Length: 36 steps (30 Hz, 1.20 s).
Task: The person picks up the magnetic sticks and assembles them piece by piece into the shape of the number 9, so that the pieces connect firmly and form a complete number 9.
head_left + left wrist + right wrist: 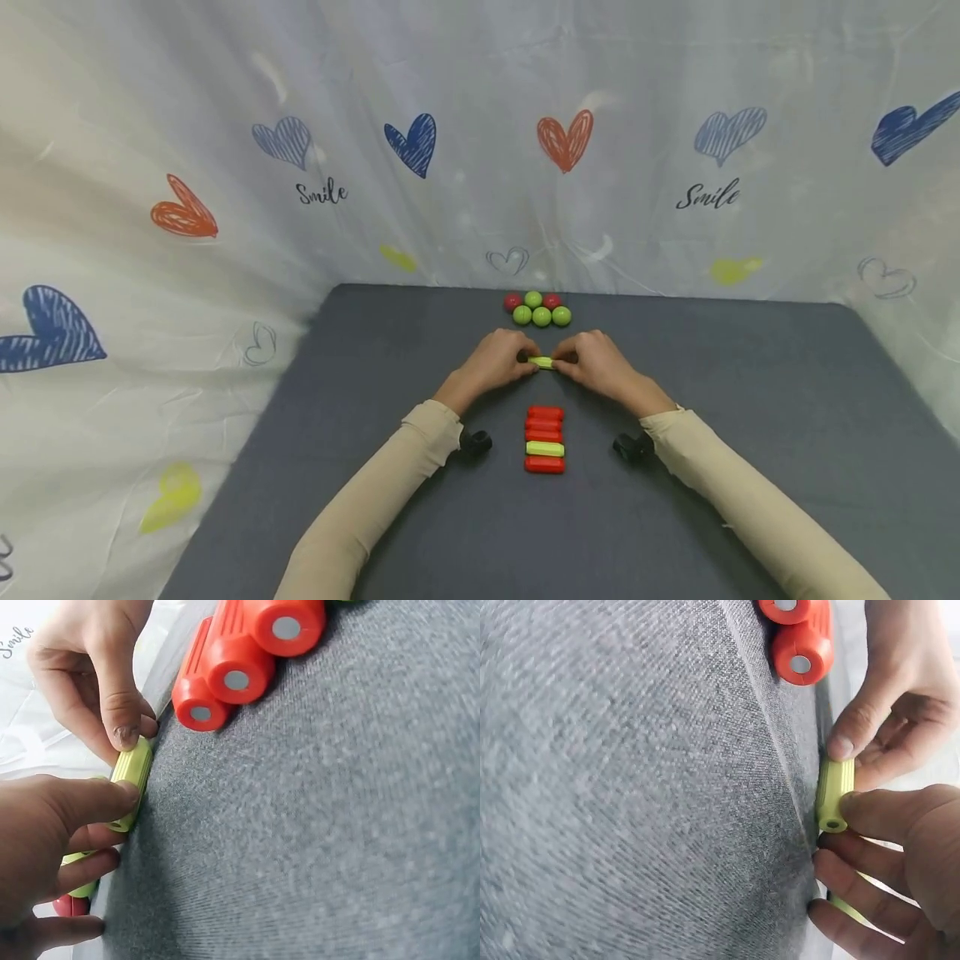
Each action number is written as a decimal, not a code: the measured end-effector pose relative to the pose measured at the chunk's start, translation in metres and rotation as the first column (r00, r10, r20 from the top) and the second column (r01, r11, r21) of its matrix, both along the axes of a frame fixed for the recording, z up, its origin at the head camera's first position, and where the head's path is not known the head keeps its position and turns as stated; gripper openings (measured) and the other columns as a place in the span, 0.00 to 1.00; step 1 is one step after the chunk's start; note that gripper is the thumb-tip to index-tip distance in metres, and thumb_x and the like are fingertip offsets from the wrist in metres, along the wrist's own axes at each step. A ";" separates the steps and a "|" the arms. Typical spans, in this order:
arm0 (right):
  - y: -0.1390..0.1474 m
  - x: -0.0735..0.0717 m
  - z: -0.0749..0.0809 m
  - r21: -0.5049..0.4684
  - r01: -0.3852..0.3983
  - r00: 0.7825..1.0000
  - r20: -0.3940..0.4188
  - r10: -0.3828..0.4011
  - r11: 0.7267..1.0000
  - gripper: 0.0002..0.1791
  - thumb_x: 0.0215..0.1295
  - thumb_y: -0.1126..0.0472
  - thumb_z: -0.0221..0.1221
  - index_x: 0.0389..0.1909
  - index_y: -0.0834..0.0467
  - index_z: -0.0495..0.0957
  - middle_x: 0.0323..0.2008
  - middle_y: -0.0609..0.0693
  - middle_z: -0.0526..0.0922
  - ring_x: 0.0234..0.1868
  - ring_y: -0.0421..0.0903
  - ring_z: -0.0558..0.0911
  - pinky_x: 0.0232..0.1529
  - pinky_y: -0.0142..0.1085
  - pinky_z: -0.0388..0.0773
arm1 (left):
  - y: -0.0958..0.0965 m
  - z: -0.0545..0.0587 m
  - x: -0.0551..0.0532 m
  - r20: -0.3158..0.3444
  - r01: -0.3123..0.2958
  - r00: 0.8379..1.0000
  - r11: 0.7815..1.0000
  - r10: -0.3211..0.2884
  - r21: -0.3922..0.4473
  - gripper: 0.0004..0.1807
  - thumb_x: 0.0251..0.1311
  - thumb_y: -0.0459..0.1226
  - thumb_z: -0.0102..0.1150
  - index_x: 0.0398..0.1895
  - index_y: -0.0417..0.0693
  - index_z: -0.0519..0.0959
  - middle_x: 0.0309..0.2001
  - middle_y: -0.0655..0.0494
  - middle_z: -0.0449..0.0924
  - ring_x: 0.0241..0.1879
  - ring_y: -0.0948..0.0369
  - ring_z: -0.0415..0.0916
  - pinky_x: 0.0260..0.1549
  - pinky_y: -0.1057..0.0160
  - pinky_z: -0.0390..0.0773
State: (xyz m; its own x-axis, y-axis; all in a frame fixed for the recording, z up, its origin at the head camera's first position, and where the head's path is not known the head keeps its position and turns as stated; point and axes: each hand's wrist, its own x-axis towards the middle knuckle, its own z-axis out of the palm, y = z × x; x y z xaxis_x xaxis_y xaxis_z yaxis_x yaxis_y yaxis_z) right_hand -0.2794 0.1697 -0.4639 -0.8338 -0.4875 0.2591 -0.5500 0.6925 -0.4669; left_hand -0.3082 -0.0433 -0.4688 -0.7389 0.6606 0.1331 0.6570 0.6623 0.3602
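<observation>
- A white curtain [480, 75] with printed hearts hangs behind the grey table [735, 375].
- The left hand [497, 360] and right hand [602, 365] each pinch an opposite end of a yellow-green rod [542, 362].
- Nearer the person, four red rods [543, 426] and a second light rod [544, 449] lie in a row.
- Two red balls [513, 302] and four green balls [542, 317] cluster beyond the hands.
- The pinched yellow-green rod is between row and cluster.

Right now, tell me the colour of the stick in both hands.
The stick is yellow-green, seen best in the right wrist view.
</observation>
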 end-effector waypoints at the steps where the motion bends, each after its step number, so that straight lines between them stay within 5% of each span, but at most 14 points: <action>1: 0.001 -0.002 0.000 -0.011 0.008 1.000 0.007 -0.008 1.000 0.06 0.61 0.61 0.70 0.37 0.58 0.89 0.33 0.48 0.88 0.31 0.42 0.84 0.35 0.42 0.82 | 0.000 0.001 0.000 0.003 -0.002 1.000 1.000 0.002 0.009 0.10 0.61 0.41 0.71 0.44 0.51 0.89 0.38 0.61 0.86 0.36 0.66 0.80 0.37 0.66 0.79; 10: 0.020 -0.036 0.006 -0.076 0.228 0.972 0.077 -0.223 0.971 0.19 0.63 0.56 0.69 0.50 0.65 0.83 0.40 0.59 0.87 0.38 0.52 0.86 0.39 0.48 0.82 | -0.002 0.007 -0.001 0.064 -0.034 0.997 0.999 0.033 0.022 0.09 0.60 0.40 0.71 0.43 0.50 0.89 0.37 0.60 0.87 0.37 0.67 0.81 0.39 0.67 0.79; 15: 0.016 -0.050 0.007 -0.047 0.224 0.971 0.101 -0.219 0.973 0.25 0.61 0.55 0.70 0.55 0.66 0.81 0.45 0.62 0.85 0.42 0.56 0.85 0.43 0.51 0.81 | 0.000 0.007 -0.001 0.097 -0.063 0.993 0.997 0.059 0.033 0.09 0.60 0.40 0.71 0.42 0.50 0.89 0.36 0.61 0.87 0.35 0.68 0.81 0.37 0.68 0.78; 22: 0.013 -0.058 0.001 0.014 0.255 0.967 0.014 -0.255 0.967 0.20 0.61 0.57 0.71 0.52 0.61 0.84 0.40 0.57 0.87 0.40 0.53 0.86 0.41 0.50 0.80 | 0.004 0.007 -0.003 0.100 -0.065 0.993 0.995 0.058 0.071 0.08 0.60 0.39 0.71 0.41 0.50 0.89 0.34 0.60 0.87 0.34 0.69 0.80 0.35 0.68 0.78; 27: 0.022 -0.051 0.002 -0.011 0.248 0.969 0.014 -0.248 0.969 0.16 0.60 0.58 0.71 0.47 0.61 0.84 0.37 0.56 0.87 0.37 0.52 0.85 0.40 0.49 0.80 | 0.004 0.009 -0.004 0.117 -0.086 0.990 0.990 0.073 0.110 0.07 0.60 0.38 0.71 0.41 0.49 0.89 0.33 0.59 0.86 0.33 0.67 0.80 0.34 0.67 0.78; 36: 0.034 -0.013 -0.001 -0.040 0.156 0.988 0.018 -0.156 0.987 0.15 0.59 0.60 0.72 0.45 0.60 0.85 0.32 0.51 0.86 0.31 0.45 0.82 0.34 0.46 0.79 | 0.001 0.009 -0.001 0.121 -0.101 0.989 0.987 0.085 0.128 0.08 0.61 0.38 0.70 0.43 0.47 0.89 0.36 0.56 0.86 0.35 0.64 0.80 0.36 0.66 0.78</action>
State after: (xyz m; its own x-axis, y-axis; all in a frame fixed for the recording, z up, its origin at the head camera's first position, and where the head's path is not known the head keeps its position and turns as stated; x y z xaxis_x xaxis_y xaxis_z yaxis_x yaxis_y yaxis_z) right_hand -0.2926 0.2042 -0.4651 -0.9025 -0.3406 0.2636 -0.4299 0.7494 -0.5036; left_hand -0.3096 -0.0426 -0.4603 -0.8117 0.5703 0.1261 0.5438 0.6592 0.5193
